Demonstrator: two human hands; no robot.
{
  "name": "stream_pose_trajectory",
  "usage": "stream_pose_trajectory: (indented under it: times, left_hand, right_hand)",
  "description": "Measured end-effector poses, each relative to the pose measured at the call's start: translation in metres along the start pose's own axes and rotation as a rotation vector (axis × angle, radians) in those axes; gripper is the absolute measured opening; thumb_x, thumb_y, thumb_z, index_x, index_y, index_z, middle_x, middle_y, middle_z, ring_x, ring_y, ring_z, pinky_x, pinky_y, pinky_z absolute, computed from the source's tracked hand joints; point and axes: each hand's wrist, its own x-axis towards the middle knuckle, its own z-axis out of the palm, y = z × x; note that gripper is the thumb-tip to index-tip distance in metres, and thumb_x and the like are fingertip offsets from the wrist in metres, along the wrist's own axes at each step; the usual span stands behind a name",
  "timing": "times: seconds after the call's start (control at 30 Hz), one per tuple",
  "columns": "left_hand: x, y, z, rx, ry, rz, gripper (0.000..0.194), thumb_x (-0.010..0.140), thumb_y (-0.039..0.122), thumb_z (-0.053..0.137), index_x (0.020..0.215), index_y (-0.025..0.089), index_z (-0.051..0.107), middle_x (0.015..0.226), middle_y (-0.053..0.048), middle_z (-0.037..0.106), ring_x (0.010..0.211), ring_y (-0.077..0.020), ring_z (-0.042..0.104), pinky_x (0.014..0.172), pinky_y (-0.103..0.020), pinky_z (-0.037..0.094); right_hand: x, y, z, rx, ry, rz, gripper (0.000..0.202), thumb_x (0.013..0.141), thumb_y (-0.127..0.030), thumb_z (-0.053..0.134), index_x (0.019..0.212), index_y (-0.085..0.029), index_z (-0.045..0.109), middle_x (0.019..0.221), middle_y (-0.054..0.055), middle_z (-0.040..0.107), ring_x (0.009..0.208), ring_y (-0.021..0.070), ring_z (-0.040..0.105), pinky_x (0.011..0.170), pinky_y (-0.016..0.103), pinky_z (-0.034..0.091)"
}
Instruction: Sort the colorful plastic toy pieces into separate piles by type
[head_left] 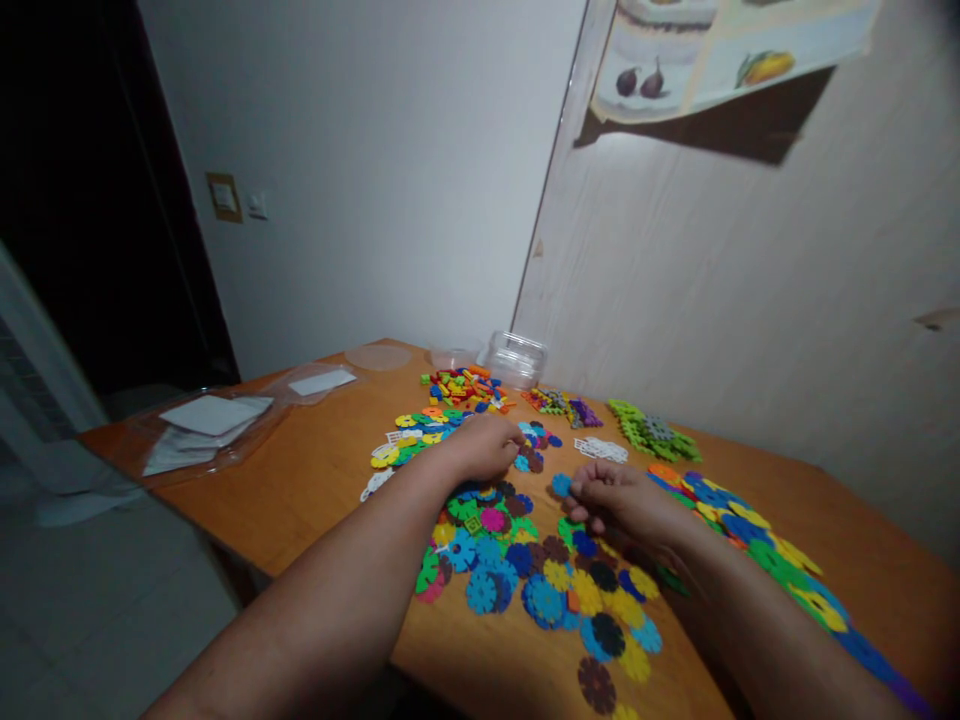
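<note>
My right hand (pixel 619 495) pinches a small blue notched plastic disc (pixel 561 485) between thumb and fingertips, just above the table. Over the far part of the loose discs, my left hand (pixel 486 447) has its fingers curled down; whatever they hold is hidden. Several small discs lie by its fingertips, among them a brown disc (pixel 535 462). Between my forearms spreads a pile of flower-like notched discs in blue, yellow, green, brown and black, with a pink disc (pixel 493 519) and a light blue disc (pixel 481 592) among them.
Small coloured bricks (pixel 469 388) lie at the back before a clear plastic box (pixel 517 358). Green interlocking pieces (pixel 637 428) and white pieces (pixel 600 449) lie beyond my right hand. Larger discs (pixel 772 555) line the right. Plastic bags with white paper (pixel 214 415) rest at the left edge.
</note>
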Motion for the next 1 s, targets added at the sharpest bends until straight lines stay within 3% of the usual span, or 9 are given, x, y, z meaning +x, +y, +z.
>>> stream_pose_trajectory:
  times: [0.07, 0.17, 0.3, 0.53, 0.67, 0.8, 1.0]
  left_hand:
    - [0.000, -0.001, 0.001, 0.002, 0.000, -0.008, 0.035, 0.087, 0.022, 0.047, 0.104, 0.028, 0.076, 0.095, -0.003, 0.074, 0.087, -0.0202, 0.064, 0.080, -0.028, 0.046]
    - [0.001, -0.002, 0.002, 0.003, 0.003, -0.016, 0.033, 0.087, 0.023, 0.048, 0.104, 0.026, 0.076, 0.097, -0.004, 0.074, 0.088, -0.0199, 0.064, 0.080, -0.027, 0.046]
    - [0.001, -0.001, 0.001, -0.010, -0.010, -0.011, 0.031, 0.086, 0.024, 0.048, 0.101, 0.024, 0.075, 0.097, -0.004, 0.074, 0.086, -0.0199, 0.064, 0.078, -0.027, 0.046]
    - [-0.001, -0.001, 0.000, -0.046, 0.009, -0.035, 0.026, 0.085, 0.022, 0.050, 0.095, 0.022, 0.074, 0.092, -0.004, 0.074, 0.084, -0.0188, 0.064, 0.073, -0.024, 0.045]
    - [-0.001, -0.003, 0.000, -0.065, 0.013, -0.039, 0.027, 0.084, 0.020, 0.050, 0.095, 0.021, 0.074, 0.094, -0.004, 0.074, 0.087, -0.0195, 0.064, 0.074, -0.024, 0.045]
    - [-0.001, -0.003, 0.000, -0.083, 0.014, -0.060, 0.030, 0.083, 0.021, 0.049, 0.100, 0.021, 0.074, 0.098, -0.004, 0.074, 0.089, -0.0199, 0.064, 0.076, -0.025, 0.045]
    - [-0.002, 0.000, -0.002, -0.093, 0.017, -0.080, 0.028, 0.084, 0.023, 0.050, 0.098, 0.021, 0.073, 0.097, -0.004, 0.075, 0.089, -0.0193, 0.064, 0.074, -0.025, 0.045]
  right_hand:
    - [0.006, -0.001, 0.005, 0.130, 0.074, -0.040, 0.027, 0.069, -0.029, 0.073, 0.082, -0.021, 0.051, 0.074, 0.003, 0.068, 0.063, 0.0125, 0.062, 0.053, 0.021, 0.043]
    - [0.007, -0.001, 0.000, 0.166, 0.098, -0.070, 0.029, 0.066, -0.027, 0.072, 0.081, -0.022, 0.048, 0.066, -0.001, 0.062, 0.057, 0.0113, 0.058, 0.049, 0.020, 0.038]
    - [-0.004, 0.001, -0.022, -0.127, 0.024, -0.049, 0.027, 0.071, -0.036, 0.069, 0.078, -0.022, 0.048, 0.057, -0.004, 0.052, 0.047, 0.0084, 0.042, 0.044, 0.021, 0.028]
    - [-0.024, -0.003, -0.047, -0.630, -0.201, 0.045, 0.029, 0.071, -0.036, 0.073, 0.085, -0.021, 0.053, 0.071, -0.003, 0.054, 0.062, 0.0099, 0.045, 0.053, 0.021, 0.035]
    - [-0.023, -0.001, -0.048, -0.767, -0.207, 0.040, 0.029, 0.070, -0.035, 0.076, 0.084, -0.021, 0.055, 0.073, -0.003, 0.055, 0.065, 0.0109, 0.046, 0.056, 0.022, 0.035]
    - [-0.022, 0.000, -0.046, -0.741, -0.204, 0.028, 0.028, 0.070, -0.033, 0.075, 0.082, -0.021, 0.052, 0.071, -0.004, 0.053, 0.063, 0.0100, 0.044, 0.056, 0.022, 0.034]
    - [-0.019, -0.003, -0.032, -0.346, -0.139, 0.014, 0.034, 0.074, -0.043, 0.072, 0.075, -0.021, 0.046, 0.063, -0.006, 0.049, 0.051, 0.0067, 0.037, 0.047, 0.022, 0.026]
